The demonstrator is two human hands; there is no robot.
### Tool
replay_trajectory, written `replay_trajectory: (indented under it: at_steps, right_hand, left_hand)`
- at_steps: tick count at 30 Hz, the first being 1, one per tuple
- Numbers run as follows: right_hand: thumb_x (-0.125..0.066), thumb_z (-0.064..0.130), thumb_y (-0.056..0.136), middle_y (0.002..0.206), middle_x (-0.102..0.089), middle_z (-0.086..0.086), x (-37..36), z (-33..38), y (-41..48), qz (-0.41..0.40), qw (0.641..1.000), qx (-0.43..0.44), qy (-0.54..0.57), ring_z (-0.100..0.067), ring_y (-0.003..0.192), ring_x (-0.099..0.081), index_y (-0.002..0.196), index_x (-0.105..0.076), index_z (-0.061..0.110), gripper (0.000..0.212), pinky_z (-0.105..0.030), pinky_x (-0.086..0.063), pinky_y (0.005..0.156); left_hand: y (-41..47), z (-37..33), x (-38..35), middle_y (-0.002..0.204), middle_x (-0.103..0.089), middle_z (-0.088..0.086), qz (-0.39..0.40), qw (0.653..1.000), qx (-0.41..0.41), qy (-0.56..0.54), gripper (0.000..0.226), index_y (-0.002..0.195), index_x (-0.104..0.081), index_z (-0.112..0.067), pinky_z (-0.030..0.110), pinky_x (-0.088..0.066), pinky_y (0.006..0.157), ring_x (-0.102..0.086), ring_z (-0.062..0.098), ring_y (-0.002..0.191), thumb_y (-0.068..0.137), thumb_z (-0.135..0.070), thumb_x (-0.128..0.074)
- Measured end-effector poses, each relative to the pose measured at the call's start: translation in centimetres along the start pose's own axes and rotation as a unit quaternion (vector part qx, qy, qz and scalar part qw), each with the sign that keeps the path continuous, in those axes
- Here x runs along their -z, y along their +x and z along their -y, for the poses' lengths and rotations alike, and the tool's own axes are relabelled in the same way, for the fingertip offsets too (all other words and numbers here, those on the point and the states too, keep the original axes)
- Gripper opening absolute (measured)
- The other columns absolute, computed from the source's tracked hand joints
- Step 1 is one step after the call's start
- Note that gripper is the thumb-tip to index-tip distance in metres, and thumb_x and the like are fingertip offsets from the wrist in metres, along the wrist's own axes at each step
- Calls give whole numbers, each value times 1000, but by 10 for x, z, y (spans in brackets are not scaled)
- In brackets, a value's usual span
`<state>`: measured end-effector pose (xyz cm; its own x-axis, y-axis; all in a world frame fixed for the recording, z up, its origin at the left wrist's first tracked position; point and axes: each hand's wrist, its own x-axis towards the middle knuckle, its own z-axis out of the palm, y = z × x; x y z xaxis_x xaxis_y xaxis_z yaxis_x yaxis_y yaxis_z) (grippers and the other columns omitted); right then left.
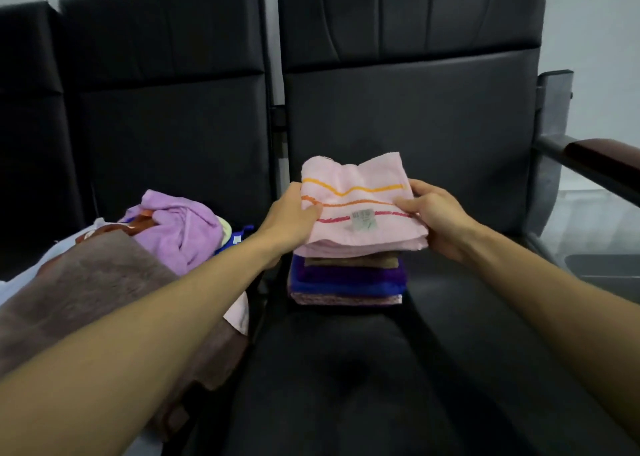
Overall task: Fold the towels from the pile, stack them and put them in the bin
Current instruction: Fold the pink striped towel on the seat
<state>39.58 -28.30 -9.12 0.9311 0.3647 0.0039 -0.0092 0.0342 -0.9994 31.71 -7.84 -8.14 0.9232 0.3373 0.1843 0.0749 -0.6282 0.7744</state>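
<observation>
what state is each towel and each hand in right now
pink striped towel: folded, held at both side edges right over the stack, far edge rumpled
stack: folded towels lying flat on the right seat
pile: unfolded towels heaped left of the stack
lilac towel: crumpled, on top of the pile
brown towel: unfolded, spread over the pile's front
left hand: grips the pink striped towel's left edge
right hand: grips its right edge
</observation>
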Motion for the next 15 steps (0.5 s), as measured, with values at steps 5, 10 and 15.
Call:
replay_trajectory:
  at_steps: [5, 10, 15]
  right_hand:
    - [-56, 2, 94, 98, -70, -6, -2, -37, 35, -21, 996, -51, -73, -16, 79, -68, 118, -60, 8, 25, -25, -56, 60]
    - [-60, 6, 92, 99, -70, -5, -4, -53, 36, -50, 991, -22, -121, -12, 77, -66, 110, -59, 10, 19, -20, -54, 61]
    - [-63, 10, 88, 112, -62, -1, -8, -43, 12, -99, 955, 8, -278, -16, 97, -60, 134, -46, 10, 49, -22, -46, 66]
  left_hand:
    - [29, 30, -19, 108, -64, 5, 53, 996, 49, 47, 22, 111, -56, -14, 42, -50, 91, -61, 24, 100, 94, -25, -48]
    - [25, 40, -29, 99, -65, 4, 28, 996, 78, -39, 15, 104, -60, -15, 40, -50, 89, -62, 21, 94, 96, -24, -50]
    - [-2, 38, -16, 98, -57, -9, 26, 993, 88, -79, 37, 127, -46, -20, 33, -50, 85, -57, 14, 96, 92, -21, -58]
